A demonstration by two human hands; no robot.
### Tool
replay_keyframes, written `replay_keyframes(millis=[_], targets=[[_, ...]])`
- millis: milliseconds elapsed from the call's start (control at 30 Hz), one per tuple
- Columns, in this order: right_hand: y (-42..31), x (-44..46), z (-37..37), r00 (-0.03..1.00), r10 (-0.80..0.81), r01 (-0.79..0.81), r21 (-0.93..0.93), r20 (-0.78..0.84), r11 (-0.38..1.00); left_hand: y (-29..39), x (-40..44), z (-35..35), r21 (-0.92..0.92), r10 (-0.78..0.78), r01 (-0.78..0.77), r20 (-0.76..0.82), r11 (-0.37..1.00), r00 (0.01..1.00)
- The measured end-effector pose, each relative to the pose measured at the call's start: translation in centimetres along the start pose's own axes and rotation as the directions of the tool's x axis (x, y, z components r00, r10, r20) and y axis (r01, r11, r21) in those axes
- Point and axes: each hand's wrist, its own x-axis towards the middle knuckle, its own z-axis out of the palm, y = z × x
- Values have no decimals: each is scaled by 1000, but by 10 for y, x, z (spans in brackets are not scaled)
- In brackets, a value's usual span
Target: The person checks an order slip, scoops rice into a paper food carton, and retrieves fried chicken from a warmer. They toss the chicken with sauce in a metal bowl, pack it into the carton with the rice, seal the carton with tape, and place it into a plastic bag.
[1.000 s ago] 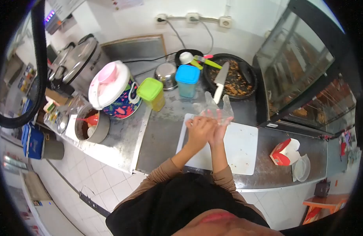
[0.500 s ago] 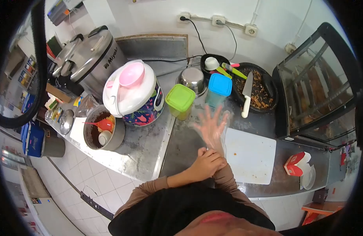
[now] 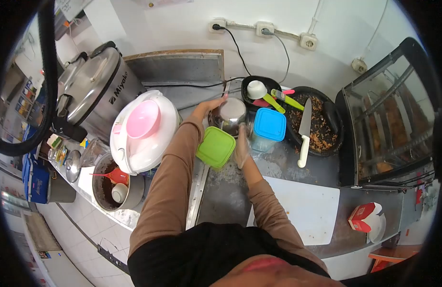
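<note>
A shiny steel bowl (image 3: 230,111), which seems to lie bottom up, is between my two hands at the back of the counter. My left hand (image 3: 212,105) is bare and grips the bowl's far left side. Against its near right side is my right hand (image 3: 242,147), covered by a clear plastic glove, its fingers partly hidden. Just in front of the bowl, between my forearms, stands a tub with a green lid (image 3: 216,146). A blue-lidded tub (image 3: 270,125) is to the right of my gloved hand.
A knife (image 3: 305,131) rests across a black pan (image 3: 321,138) of crumbs. Nearer are a white cutting board (image 3: 302,210) and a red box (image 3: 362,216). Leftward stand a white-lidded rice container (image 3: 158,138), a pot (image 3: 135,191) and a large steel cooker (image 3: 111,91). A glass display case (image 3: 384,119) borders the right.
My hands have parted from each other at the gloved wrist and reached forward to the steel bowl. The camera view has shifted slightly.
</note>
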Motion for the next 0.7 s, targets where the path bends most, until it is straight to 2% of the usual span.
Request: replay_keyframes(millis=[33, 67, 100, 133, 167, 233, 267, 300, 367, 400, 467, 500, 567, 600, 633, 700], targets=[[4, 8, -1, 989, -141, 131, -215, -34, 968, 5, -13, 0, -40, -56, 68, 239, 997, 969], [9, 16, -3, 960, -279, 239, -422, -35, 875, 8, -16, -1, -35, -71, 82, 242, 996, 968], [18, 23, -5, 915, -403, 316, -606, -8, 730, 8, -17, -4, -2, -73, 78, 329, 997, 941], [52, 48, -30, 845, -474, 499, -687, 249, 529, 6, -16, -5, 30, -79, 73, 414, 997, 907], [52, 52, -31, 853, -464, 487, -684, 239, 544, 0, -2, -5, 39, -98, 90, 414, 995, 905], [48, 58, -28, 901, -265, 387, -914, 345, 125, -9, 25, -3, 111, -168, 144, 263, 983, 950], [52, 55, -28, 875, -404, 360, -917, 269, 169, -10, 30, -6, 82, -210, 194, 327, 978, 921], [51, 52, -30, 873, -408, 362, -916, 268, 172, -5, 19, -7, 86, -209, 191, 324, 978, 923], [42, 45, -34, 793, -494, 548, -770, 356, 326, 4, -8, -2, 164, -129, 91, 240, 982, 962], [35, 39, -32, 790, -502, 548, -771, 351, 323, 3, -6, -1, 170, -123, 83, 244, 982, 962], [17, 22, -22, 835, -457, 536, -638, 305, 553, -8, 2, 1, 302, -118, 74, 131, 950, 984], [12, 19, -23, 836, -463, 533, -640, 295, 553, -10, 2, 2, 310, -117, 69, 139, 948, 983], [3, 17, -21, 889, -366, 457, -573, 275, 680, -10, 0, 0, 290, -211, 173, 104, 941, 972], [3, 19, -19, 783, -498, 618, -553, 372, 559, -10, -1, -2, 299, -202, 162, 105, 940, 974], [3, 19, -18, 778, -509, 624, -552, 369, 553, -10, -2, -3, 288, -226, 181, 132, 940, 965], [0, 14, -16, 898, -366, 440, -445, 246, 780, -11, -6, -5, 262, -272, 219, 189, 940, 944]])
